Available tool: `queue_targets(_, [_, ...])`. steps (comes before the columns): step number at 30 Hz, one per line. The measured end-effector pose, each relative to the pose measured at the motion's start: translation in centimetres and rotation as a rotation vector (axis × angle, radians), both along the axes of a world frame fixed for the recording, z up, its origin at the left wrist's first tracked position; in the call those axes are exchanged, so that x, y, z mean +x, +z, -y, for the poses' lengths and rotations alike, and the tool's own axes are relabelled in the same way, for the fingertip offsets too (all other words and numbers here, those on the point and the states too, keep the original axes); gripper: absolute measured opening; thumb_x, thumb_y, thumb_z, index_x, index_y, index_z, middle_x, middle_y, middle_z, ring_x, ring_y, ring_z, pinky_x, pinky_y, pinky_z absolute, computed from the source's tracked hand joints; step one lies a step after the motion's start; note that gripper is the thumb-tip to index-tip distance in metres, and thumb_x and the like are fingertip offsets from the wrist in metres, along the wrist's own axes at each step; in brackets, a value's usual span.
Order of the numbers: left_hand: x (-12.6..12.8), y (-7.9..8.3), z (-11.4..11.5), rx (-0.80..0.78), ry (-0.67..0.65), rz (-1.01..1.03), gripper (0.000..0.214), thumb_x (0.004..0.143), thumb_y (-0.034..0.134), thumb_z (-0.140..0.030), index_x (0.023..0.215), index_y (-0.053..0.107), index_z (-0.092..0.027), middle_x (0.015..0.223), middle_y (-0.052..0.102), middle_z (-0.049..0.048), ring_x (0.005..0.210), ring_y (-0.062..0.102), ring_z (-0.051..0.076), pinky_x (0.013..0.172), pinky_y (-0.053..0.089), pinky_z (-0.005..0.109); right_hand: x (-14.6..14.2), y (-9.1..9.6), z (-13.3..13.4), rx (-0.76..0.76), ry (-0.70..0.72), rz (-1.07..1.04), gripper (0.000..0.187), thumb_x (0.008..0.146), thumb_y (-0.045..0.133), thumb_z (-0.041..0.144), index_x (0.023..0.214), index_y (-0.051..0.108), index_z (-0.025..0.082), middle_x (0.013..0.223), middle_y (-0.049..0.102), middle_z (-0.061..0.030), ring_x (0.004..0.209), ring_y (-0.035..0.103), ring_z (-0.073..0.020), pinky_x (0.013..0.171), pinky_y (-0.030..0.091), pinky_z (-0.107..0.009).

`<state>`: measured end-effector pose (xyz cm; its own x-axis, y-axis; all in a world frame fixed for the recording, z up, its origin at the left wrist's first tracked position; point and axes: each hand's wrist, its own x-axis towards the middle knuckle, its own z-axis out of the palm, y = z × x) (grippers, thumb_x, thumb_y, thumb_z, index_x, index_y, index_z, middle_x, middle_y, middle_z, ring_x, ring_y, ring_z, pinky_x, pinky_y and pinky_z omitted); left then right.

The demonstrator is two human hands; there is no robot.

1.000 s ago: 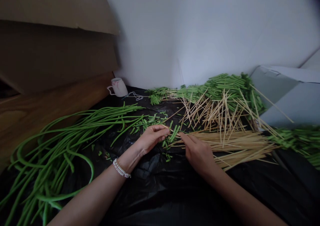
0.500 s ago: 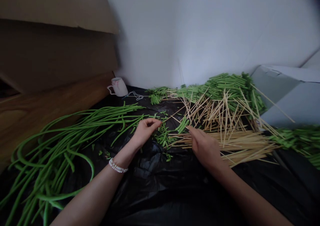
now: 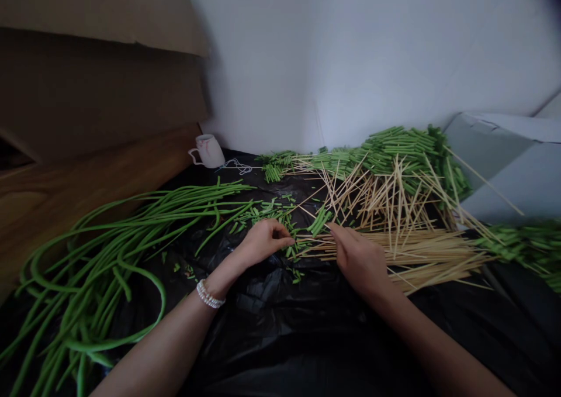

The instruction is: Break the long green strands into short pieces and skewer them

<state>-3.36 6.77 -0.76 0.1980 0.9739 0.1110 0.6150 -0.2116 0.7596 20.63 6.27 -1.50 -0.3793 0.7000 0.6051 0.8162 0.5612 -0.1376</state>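
My left hand (image 3: 263, 242) rests on the black plastic sheet (image 3: 307, 327), fingers curled in a pinch over the short cut bean pieces (image 3: 280, 216). What it pinches is too small to make out. My right hand (image 3: 359, 259) is closed on a bamboo skewer with several bean pieces threaded on it (image 3: 319, 220), its tip pointing up and left. Under that hand lies a pile of bare skewers (image 3: 416, 251). Long uncut green beans (image 3: 109, 251) spread out to the left.
Finished bean skewers are heaped at the back (image 3: 394, 151) and at the right edge (image 3: 526, 245). A white cup (image 3: 208, 150) stands by the wall. A cardboard box (image 3: 87, 64) sits on a wooden ledge at left, a grey box (image 3: 512, 163) at right.
My right hand lifted the skewer with beans up and to the right. My left hand drew back left from it, then dropped down onto the cut bean pieces.
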Motion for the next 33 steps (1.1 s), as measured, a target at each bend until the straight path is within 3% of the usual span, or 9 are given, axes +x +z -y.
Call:
queue_targets(3, [0.5,0.7,0.2,-0.113,-0.094,0.195,0.027,0.078,0.067,-0.042,0.081,0.076,-0.018,0.081,0.072,0.0054,0.076,0.062,0.018,0.071,0.044,0.027,0.0,0.0,0.0,-0.011,-0.008,0.007,0.033,0.093,0.042,0.016,0.118,0.064,0.016,0.094,0.072,-0.0071,0.083,0.068,-0.0190,0.073,0.051,-0.028])
queue_targets(7, [0.2,1.0,-0.3,-0.050,0.094,0.343,0.031,0.081,0.062,-0.043,0.090,0.075,-0.015,0.093,0.074,0.0070,0.087,0.065,0.021,0.081,0.048,0.030,0.0,0.0,0.0,-0.023,-0.008,0.016,0.033,0.093,0.042,0.016,0.117,0.064,0.017,0.095,0.072,-0.0064,0.084,0.068,-0.0181,0.077,0.050,-0.026])
queue_targets(11, [-1.0,0.0,-1.2,0.159,0.273,0.104,0.021,0.084,0.058,-0.026,0.095,0.073,-0.016,0.099,0.073,0.0077,0.094,0.065,0.022,0.090,0.047,0.035,-0.1,-0.1,0.1,-0.010,-0.014,0.016,0.032,0.093,0.042,0.016,0.116,0.064,0.018,0.095,0.072,-0.0061,0.082,0.068,-0.0177,0.074,0.049,-0.026])
queue_targets(15, [-1.9,-1.3,-1.7,0.357,0.333,-0.222,0.035,0.083,0.049,-0.008,0.114,0.065,-0.013,0.115,0.066,0.0127,0.111,0.058,0.025,0.101,0.041,0.040,-0.1,-0.3,0.0,-0.005,-0.010,0.019,0.033,0.093,0.042,0.015,0.117,0.064,0.017,0.094,0.072,-0.0063,0.081,0.068,-0.0182,0.072,0.049,-0.026])
queue_targets(20, [-2.2,-2.1,-1.6,0.328,0.294,-0.458,0.044,0.082,0.055,-0.011,0.126,0.057,-0.010,0.120,0.062,0.0168,0.111,0.056,0.028,0.097,0.043,0.042,0.0,-0.5,0.0,-0.003,0.013,0.014,0.032,0.093,0.042,0.016,0.117,0.064,0.016,0.093,0.072,-0.0070,0.080,0.067,-0.0172,0.074,0.049,-0.026])
queue_targets(26, [-2.1,-1.3,-1.4,0.243,0.269,-0.433,0.034,0.078,0.066,-0.021,0.112,0.065,-0.018,0.091,0.070,0.0065,0.088,0.062,0.025,0.082,0.047,0.037,0.0,-0.5,0.0,0.009,0.009,0.016,0.032,0.094,0.041,0.016,0.116,0.064,0.017,0.092,0.072,-0.0063,0.078,0.067,-0.0164,0.072,0.049,-0.026])
queue_targets(29, [-1.9,-1.1,-1.3,0.278,0.277,-0.405,0.026,0.081,0.061,-0.017,0.106,0.067,-0.018,0.091,0.070,0.0064,0.086,0.062,0.023,0.081,0.046,0.035,-0.1,-0.5,0.0,0.005,0.010,0.020,0.033,0.093,0.041,0.016,0.117,0.064,0.017,0.091,0.072,-0.0064,0.077,0.067,-0.0170,0.072,0.050,-0.027])
queue_targets(33, [-1.9,-0.9,-1.4,0.372,0.329,-0.310,0.034,0.083,0.054,-0.010,0.116,0.063,-0.015,0.098,0.069,0.0094,0.090,0.063,0.022,0.084,0.047,0.034,-0.1,-0.4,0.1,-0.012,0.014,0.019,0.034,0.092,0.042,0.016,0.118,0.064,0.016,0.093,0.072,-0.0067,0.078,0.068,-0.0178,0.073,0.051,-0.027])
